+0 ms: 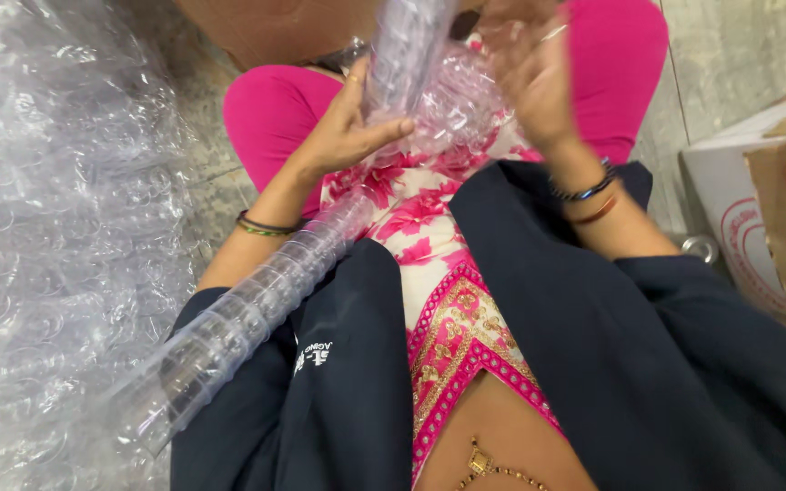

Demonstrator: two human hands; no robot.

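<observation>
My left hand (347, 132) grips an upright stack of clear plastic cups (402, 55) wrapped in a thin clear sleeve. My right hand (534, 86) is at the crinkled clear plastic wrap (461, 100) on the stack's right side, fingers curled into it and blurred. A second long stack of nested clear cups (238, 318) lies slanted across my lap, running from under my left wrist down to the lower left. I sit with pink-trousered knees apart, a floral garment and a dark jacket over me.
A large heap of bagged clear cups (47, 227) fills the left side. A cardboard box (256, 27) stands ahead by my knees. A white and brown carton (775, 209) sits at the right on the stone floor (730, 55).
</observation>
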